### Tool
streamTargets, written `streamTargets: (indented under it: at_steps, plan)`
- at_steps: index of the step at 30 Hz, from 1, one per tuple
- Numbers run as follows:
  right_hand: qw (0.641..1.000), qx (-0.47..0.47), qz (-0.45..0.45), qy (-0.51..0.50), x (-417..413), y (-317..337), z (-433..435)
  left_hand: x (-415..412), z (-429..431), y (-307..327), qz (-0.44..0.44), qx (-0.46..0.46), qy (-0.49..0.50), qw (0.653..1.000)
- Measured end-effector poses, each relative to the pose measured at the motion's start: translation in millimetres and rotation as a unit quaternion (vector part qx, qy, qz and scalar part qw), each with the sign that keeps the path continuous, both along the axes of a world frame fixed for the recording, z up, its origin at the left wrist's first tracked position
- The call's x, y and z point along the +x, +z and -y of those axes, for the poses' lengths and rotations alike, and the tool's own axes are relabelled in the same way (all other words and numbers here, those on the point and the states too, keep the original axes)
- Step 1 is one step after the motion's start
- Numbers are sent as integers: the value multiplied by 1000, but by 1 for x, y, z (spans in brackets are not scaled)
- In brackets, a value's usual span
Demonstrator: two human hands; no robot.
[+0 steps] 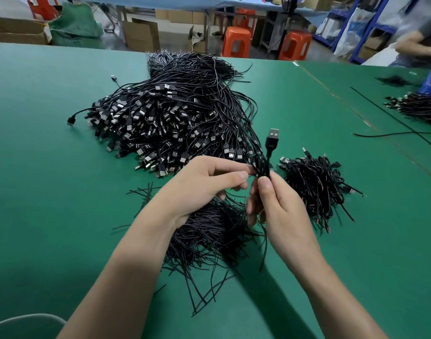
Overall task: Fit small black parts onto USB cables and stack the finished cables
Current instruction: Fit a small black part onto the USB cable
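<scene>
At a flat green-covered desk [50, 192], a worker's right hand [278, 206] pinches a thin black USB cable [271, 143] just below its silver plug. The plug is held upright at the near right edge of a sprawling heap of black USB cables [160, 123]. The left hand [202, 184] pinches the same cable at the same spot (any small black part there is too small to make out). A modest pile of tangled black cables [314, 187], right of the heap, appears to be the finished stack. Judging by the two piles, most of the job remains.
</scene>
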State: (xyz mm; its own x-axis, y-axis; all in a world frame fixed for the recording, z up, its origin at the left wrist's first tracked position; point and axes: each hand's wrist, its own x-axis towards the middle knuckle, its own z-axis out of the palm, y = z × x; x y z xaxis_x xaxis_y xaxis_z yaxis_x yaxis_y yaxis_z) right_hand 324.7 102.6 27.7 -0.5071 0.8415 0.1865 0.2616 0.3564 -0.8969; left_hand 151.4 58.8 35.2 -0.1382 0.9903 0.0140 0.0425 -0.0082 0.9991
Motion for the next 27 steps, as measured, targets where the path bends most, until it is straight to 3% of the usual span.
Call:
streamTargets:
  at_steps: [8, 19, 24, 27]
  plan:
    - [999, 8, -31, -37, 5, 1, -4, 17, -6, -2, 153, -25, -36, 987]
    - [997, 31, -41, -64, 8, 10, 1, 46, -11, -10, 170, 56, 21, 984]
    - [999, 31, -19, -31, 9, 16, 3, 47, -13, -11, 163, 61, 24, 985]
    - [999, -15, -32, 3, 9, 18, 1, 43, -12, -10, 171, 53, 11, 984]
